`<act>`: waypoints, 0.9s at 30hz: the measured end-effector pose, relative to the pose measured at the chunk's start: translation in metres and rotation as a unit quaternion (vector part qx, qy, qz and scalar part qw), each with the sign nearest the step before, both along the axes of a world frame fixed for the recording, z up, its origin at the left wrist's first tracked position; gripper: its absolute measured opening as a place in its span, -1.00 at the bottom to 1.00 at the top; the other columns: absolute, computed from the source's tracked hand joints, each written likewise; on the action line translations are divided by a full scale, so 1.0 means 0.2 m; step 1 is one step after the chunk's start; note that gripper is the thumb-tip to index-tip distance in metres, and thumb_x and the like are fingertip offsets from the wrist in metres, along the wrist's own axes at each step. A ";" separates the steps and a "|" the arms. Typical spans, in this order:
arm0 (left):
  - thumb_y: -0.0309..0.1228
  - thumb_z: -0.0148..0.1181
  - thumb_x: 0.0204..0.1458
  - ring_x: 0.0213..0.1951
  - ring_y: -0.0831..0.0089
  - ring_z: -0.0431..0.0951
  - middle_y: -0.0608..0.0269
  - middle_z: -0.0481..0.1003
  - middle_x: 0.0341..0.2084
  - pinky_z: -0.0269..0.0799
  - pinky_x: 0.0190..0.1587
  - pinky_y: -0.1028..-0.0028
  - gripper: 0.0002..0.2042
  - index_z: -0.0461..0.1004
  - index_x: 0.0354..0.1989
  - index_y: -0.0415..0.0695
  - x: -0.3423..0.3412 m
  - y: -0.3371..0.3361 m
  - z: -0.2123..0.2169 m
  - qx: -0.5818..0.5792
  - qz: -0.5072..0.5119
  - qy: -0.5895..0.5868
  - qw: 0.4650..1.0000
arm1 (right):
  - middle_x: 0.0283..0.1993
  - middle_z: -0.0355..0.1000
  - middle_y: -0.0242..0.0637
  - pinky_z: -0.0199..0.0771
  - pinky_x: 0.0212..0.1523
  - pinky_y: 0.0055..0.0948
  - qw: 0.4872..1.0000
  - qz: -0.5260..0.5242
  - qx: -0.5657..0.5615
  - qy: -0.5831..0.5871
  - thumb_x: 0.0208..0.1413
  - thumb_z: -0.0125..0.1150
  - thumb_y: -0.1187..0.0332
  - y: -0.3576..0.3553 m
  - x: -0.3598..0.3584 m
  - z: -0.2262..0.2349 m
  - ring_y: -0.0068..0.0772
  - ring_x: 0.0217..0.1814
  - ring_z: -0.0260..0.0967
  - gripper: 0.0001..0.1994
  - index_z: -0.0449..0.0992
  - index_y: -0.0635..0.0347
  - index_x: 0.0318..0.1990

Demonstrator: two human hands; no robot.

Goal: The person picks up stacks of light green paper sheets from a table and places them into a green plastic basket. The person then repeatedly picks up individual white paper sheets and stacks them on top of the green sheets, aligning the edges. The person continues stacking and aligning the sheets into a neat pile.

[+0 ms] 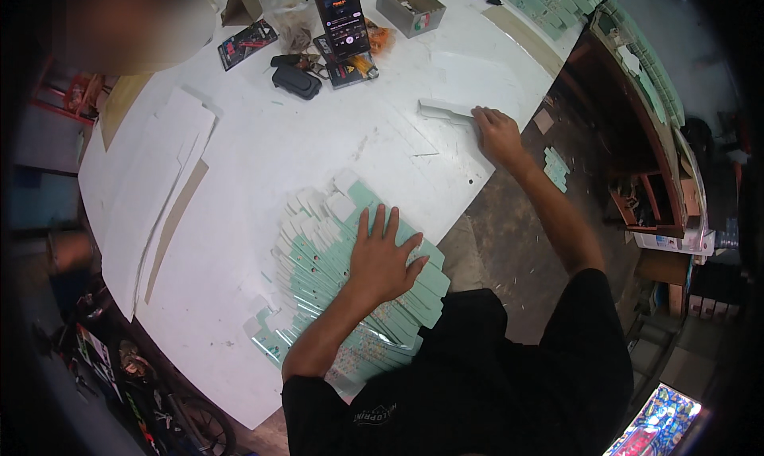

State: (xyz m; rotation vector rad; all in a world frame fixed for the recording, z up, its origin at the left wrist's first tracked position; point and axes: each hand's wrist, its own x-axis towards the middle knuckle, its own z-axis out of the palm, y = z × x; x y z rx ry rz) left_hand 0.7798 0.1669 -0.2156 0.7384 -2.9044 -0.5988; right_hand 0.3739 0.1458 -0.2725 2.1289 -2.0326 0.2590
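My left hand (383,259) lies flat, fingers spread, on a fanned row of flat mint-green and white carton blanks (318,277) near the front edge of the white table (263,146). My right hand (498,132) reaches out to the table's right edge and closes its fingers on the end of a white folded strip (442,111) lying on the table top.
Toward the back stand a phone on a stand (341,16), a small open grey box (411,7), a dark pouch (296,81) and small tools. White sheets (159,185) lie stacked at left. More green blanks (549,2) are piled at the back right. A shelf (652,138) stands to the right.
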 end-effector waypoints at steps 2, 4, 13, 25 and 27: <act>0.11 0.07 0.29 0.47 -0.31 0.17 -0.31 0.30 0.38 -0.19 0.52 -0.23 -0.54 0.63 0.20 0.18 0.00 0.00 0.01 -0.004 0.005 0.007 1.000 | 0.09 0.56 -0.02 0.60 0.02 -0.08 0.999 -0.031 0.026 -0.026 0.08 0.30 0.46 -0.04 0.06 0.03 0.06 0.01 0.54 -0.65 0.54 0.26 0.05; 0.11 0.08 0.29 0.46 -0.32 0.18 -0.32 0.31 0.38 -0.18 0.52 -0.23 -0.54 0.63 0.20 0.18 0.01 0.00 0.00 -0.007 0.008 0.028 1.000 | 0.03 0.56 -0.02 0.59 -0.03 -0.07 0.996 -0.060 0.033 -0.051 0.10 0.29 0.46 -0.07 0.14 0.05 0.04 -0.05 0.53 -0.74 0.54 0.27 -0.04; 0.12 0.06 0.30 0.46 -0.31 0.18 -0.32 0.31 0.38 -0.18 0.51 -0.24 -0.53 0.61 0.22 0.18 0.01 0.00 0.01 -0.003 0.005 0.039 0.999 | -0.18 0.50 -0.03 0.54 -0.07 -0.03 0.998 0.024 -0.048 -0.026 0.09 0.27 0.47 -0.01 0.30 0.07 0.06 -0.10 0.50 -0.77 0.51 0.26 -0.08; 0.12 0.05 0.30 0.42 -0.35 0.24 -0.40 0.37 0.31 -0.15 0.49 -0.27 -0.53 0.66 0.16 0.14 0.02 -0.01 0.00 -0.006 0.011 0.095 0.995 | -0.16 0.50 -0.06 0.55 -0.06 0.00 0.994 0.034 0.011 -0.106 0.00 0.30 0.50 0.03 0.29 0.14 0.08 -0.06 0.49 -0.74 0.52 0.20 -0.11; 0.12 0.05 0.30 0.44 -0.33 0.21 -0.36 0.34 0.34 -0.16 0.50 -0.25 -0.53 0.63 0.20 0.17 0.02 -0.01 0.01 -0.001 0.010 0.076 0.997 | -0.15 0.51 -0.05 0.56 -0.05 -0.01 0.992 0.035 0.031 -0.116 0.01 0.30 0.50 0.04 0.31 0.15 0.07 -0.04 0.50 -0.73 0.52 0.20 -0.10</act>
